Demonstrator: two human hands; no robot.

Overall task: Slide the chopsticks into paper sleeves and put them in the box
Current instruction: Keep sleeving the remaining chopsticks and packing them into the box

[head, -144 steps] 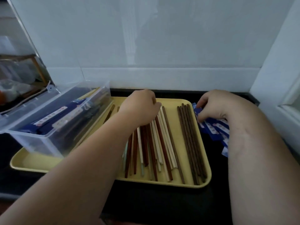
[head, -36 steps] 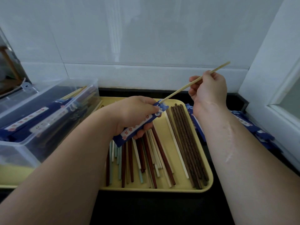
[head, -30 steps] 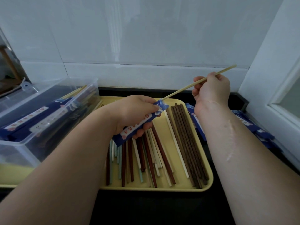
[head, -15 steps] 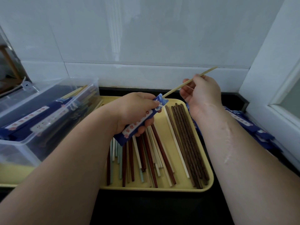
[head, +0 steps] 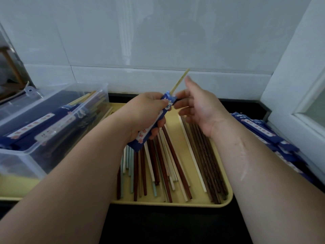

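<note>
With my left hand (head: pixel 146 111) gripping the paper sleeve (head: pixel 140 140) over the tray (head: pixel 175 204) and the fingers (head: pixel 182 95) of my right hand (head: pixel 198 106) spread loose beside the half-inserted chopstick (head: pixel 180 81), nothing steadies its jutting end, so a tilt could slide it out.

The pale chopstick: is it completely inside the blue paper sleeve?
No, the chopstick sticks out above the sleeve in the left hand.
</note>
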